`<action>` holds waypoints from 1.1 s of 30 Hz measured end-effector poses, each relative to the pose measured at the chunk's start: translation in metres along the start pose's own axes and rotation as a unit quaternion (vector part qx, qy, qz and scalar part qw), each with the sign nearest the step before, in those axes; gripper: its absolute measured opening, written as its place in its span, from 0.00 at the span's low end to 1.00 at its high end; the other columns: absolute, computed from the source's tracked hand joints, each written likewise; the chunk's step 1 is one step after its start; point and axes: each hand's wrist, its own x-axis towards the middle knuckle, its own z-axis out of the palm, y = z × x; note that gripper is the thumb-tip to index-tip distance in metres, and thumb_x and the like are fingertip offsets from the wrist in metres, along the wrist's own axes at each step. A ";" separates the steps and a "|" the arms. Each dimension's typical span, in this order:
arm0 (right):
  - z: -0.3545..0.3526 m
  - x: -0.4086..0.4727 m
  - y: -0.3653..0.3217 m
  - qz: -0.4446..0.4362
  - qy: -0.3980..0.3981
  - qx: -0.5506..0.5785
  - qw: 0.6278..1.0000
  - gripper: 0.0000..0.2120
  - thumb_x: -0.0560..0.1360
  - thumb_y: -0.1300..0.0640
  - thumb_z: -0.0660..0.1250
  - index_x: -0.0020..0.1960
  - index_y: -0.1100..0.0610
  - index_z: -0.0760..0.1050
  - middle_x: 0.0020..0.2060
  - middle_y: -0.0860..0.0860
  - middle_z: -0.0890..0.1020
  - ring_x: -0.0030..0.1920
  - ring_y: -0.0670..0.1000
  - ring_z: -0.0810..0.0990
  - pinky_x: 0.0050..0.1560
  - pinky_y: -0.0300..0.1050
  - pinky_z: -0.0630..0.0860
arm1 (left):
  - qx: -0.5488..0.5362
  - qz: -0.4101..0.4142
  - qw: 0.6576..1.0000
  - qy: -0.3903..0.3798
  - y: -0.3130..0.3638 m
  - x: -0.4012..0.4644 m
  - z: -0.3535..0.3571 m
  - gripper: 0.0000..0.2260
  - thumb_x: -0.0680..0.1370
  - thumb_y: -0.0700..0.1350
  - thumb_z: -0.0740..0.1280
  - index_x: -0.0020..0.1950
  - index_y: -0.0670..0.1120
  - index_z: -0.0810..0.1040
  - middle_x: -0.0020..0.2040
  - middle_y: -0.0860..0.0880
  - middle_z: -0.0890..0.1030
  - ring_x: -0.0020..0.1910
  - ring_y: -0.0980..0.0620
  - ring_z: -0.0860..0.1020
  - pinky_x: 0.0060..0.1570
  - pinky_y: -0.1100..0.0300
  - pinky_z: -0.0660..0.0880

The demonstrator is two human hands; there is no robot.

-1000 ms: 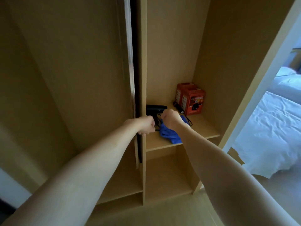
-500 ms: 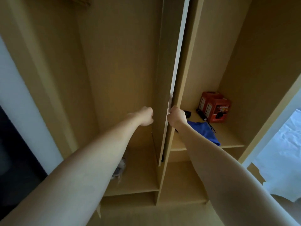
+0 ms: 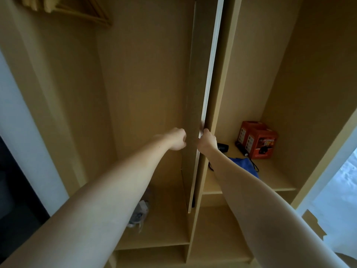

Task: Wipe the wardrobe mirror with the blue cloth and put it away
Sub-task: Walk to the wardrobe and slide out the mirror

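Both hands grip the tall wooden wardrobe door, seen edge-on with its long axis upright: left hand curled on its near face, right hand with fingers wrapped round its pale edge. Just right of and below the right fingers, the crumpled blue cloth lies on the light wooden shelf, its long axis running towards the shelf's front edge.

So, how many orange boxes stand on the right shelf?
2, touching: a front box near the blue cloth, and a back box in the shelf corner. More may be hidden behind them.
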 end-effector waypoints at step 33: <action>-0.029 -0.110 0.021 -0.042 0.012 -0.049 0.998 0.21 0.79 0.61 0.63 0.71 0.60 0.65 0.58 0.57 0.80 0.55 0.57 0.80 0.45 0.45 0.75 | 0.044 0.001 0.999 0.008 0.042 -0.068 0.014 0.09 0.80 0.46 0.62 0.58 0.48 0.77 0.53 0.48 0.78 0.49 0.48 0.78 0.51 0.50 0.77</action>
